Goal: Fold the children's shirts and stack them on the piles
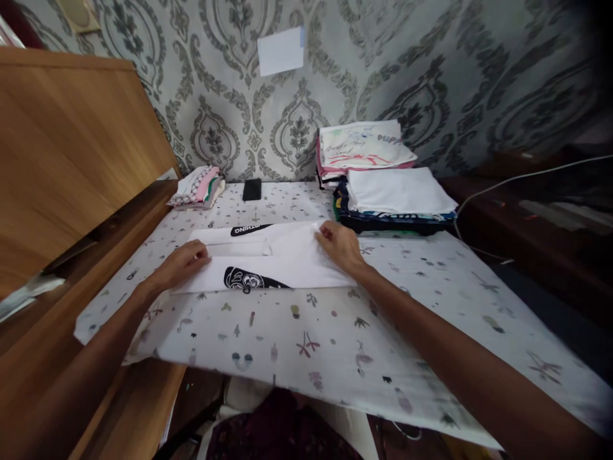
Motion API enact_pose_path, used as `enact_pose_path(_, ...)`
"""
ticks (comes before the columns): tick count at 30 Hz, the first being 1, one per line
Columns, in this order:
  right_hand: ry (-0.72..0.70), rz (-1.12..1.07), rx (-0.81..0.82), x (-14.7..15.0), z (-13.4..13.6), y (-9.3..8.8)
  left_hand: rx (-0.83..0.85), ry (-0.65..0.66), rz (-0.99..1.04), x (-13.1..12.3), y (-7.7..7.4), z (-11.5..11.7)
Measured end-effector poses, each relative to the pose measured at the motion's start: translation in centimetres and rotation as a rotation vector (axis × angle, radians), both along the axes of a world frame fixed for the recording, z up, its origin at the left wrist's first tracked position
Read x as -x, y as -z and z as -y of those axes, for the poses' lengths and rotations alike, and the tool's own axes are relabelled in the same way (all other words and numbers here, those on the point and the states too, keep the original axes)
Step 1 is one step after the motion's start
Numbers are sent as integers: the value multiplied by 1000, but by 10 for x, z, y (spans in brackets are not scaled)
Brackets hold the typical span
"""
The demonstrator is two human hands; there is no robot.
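- A white shirt [287, 259] with black prints lies flat on the table cloth [335, 332], in the middle, right in front of the person.
- The left hand [184, 263] rests on the shirt's left edge. Its fingers are almost flat and press down. They pick nothing up.
- The right hand [341, 246] is on the shirt's far right corner. Its fingers are bent on the cloth, but I cannot tell if they pinch it or just push it.
- The shirt looks partly folded. One flap lies over the middle with a straight edge.
- To fold it well, I think both hands should press the cloth smooth, line up the edges and push out wrinkles before a flap is turned.
- Slow moves seem best, so the thin table cloth does not bunch up.
- No box or basket shows. The folded clothes sit in piles right on the table cloth.
- The front pile [397, 191] at the back right has a white piece on top and dark ones below.
- The back pile [364, 148] behind it has a white top piece with pink drawing.
- A small pile [198, 188] of pink and white clothes sits at the back left, near a black phone [251, 189].
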State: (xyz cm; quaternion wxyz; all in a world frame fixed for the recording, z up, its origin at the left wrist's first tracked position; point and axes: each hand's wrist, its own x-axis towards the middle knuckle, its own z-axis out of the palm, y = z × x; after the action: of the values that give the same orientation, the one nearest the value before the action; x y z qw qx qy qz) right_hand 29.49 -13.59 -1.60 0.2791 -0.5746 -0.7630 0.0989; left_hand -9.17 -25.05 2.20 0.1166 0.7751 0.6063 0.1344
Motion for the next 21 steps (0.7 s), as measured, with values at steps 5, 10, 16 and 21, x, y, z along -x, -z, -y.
enact_pose_path(5,57,99,93,-4,2,2,-114,-62,-148,-2,15,7)
enact_pose_path(10,-106,205,-140,11,12,-7,-254,-10,-178,-31,27,18)
enact_pose_path(16,-421,328,-21,36,22,12,-2,150,-230,-57,43,23)
enact_pose_path(21,-388,338,9,33,18,28,5,152,-229,-55,48,23)
